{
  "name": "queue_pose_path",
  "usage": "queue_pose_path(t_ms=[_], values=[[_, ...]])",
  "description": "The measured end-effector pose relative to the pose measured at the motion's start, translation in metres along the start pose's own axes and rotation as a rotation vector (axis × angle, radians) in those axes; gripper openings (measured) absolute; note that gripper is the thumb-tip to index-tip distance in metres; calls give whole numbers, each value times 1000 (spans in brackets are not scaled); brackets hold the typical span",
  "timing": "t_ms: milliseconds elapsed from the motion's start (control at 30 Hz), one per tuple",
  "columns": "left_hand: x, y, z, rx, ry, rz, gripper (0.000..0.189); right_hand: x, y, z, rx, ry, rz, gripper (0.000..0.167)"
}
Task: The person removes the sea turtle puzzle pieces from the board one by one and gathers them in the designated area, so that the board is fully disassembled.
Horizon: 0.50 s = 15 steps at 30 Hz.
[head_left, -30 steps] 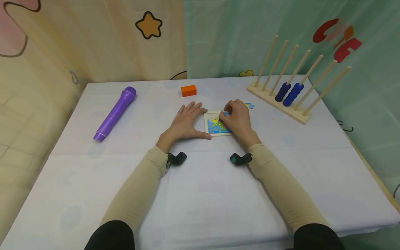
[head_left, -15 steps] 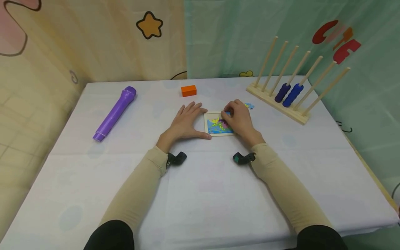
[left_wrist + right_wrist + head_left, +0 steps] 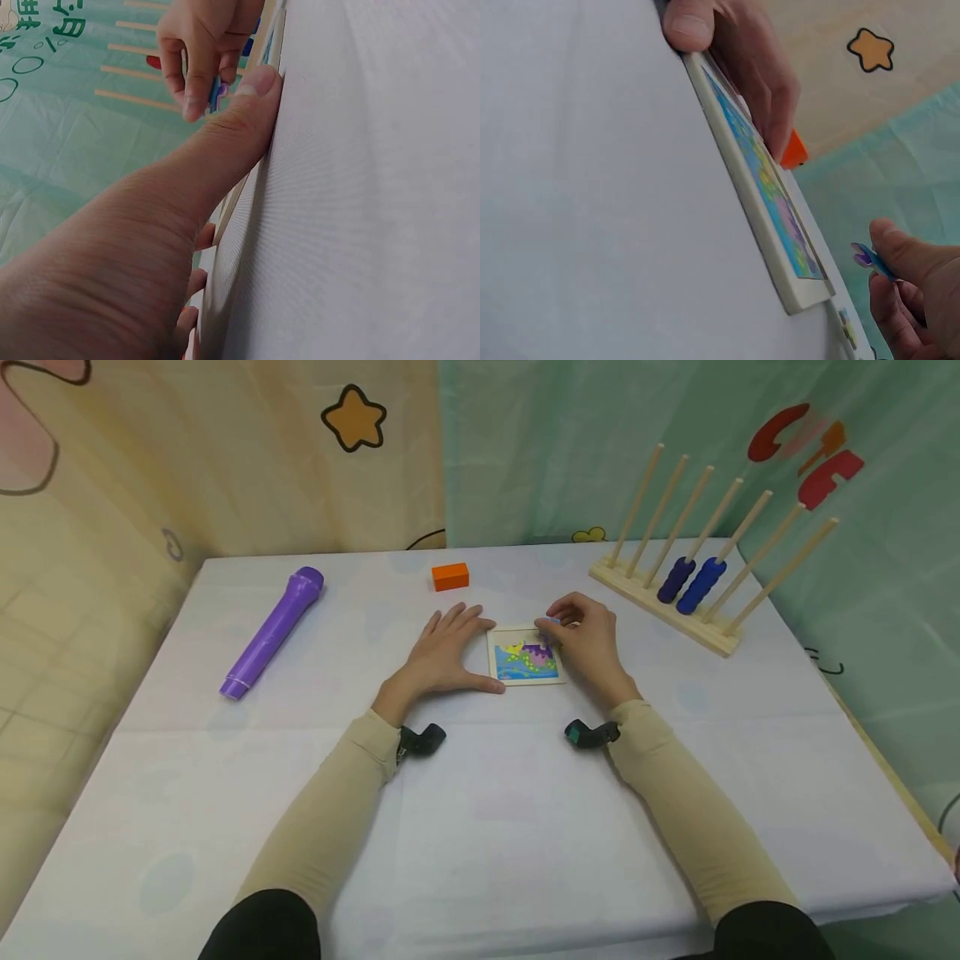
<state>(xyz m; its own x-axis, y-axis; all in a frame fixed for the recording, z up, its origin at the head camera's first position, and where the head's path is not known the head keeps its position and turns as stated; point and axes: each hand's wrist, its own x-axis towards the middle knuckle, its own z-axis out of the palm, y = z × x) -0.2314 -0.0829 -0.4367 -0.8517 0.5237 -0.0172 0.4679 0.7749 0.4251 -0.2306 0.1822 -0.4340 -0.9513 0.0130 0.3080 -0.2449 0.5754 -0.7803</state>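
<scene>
A small puzzle board [image 3: 527, 681] with a pale wooden frame and a blue, yellow and purple picture lies flat on the table. My left hand [image 3: 444, 652] spreads around its left side, the thumb at the near left corner and the fingertips by the far left one. Just off the board's far right corner, my right hand [image 3: 592, 639] pinches a blue and purple puzzle piece [image 3: 875, 260] between thumb and fingers, tilted and raised above the table. Another puzzle piece [image 3: 847, 328] lies on the table beyond the board, hidden behind the right hand in the head view.
An orange block [image 3: 450, 577] sits behind the board. On the left lies a purple toy microphone [image 3: 272, 633]. A wooden peg rack [image 3: 656, 610] with dark blue and blue beads stands at the back right, its tall pegs upright. Curtains hang behind the table.
My right hand has drawn back to the right from over the board and now holds the piece off its corner, uncovering more of the picture. My left hand keeps its place.
</scene>
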Motion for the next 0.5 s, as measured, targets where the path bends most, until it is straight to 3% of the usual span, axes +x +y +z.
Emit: queue_pose_path(t_ms=[233, 500], values=[[-1, 2, -1, -16, 1, -5, 106, 9, 7, -30, 68, 103, 74, 20], [0, 1, 0, -16, 4, 0, 106, 15, 32, -66, -17, 148, 133, 22]])
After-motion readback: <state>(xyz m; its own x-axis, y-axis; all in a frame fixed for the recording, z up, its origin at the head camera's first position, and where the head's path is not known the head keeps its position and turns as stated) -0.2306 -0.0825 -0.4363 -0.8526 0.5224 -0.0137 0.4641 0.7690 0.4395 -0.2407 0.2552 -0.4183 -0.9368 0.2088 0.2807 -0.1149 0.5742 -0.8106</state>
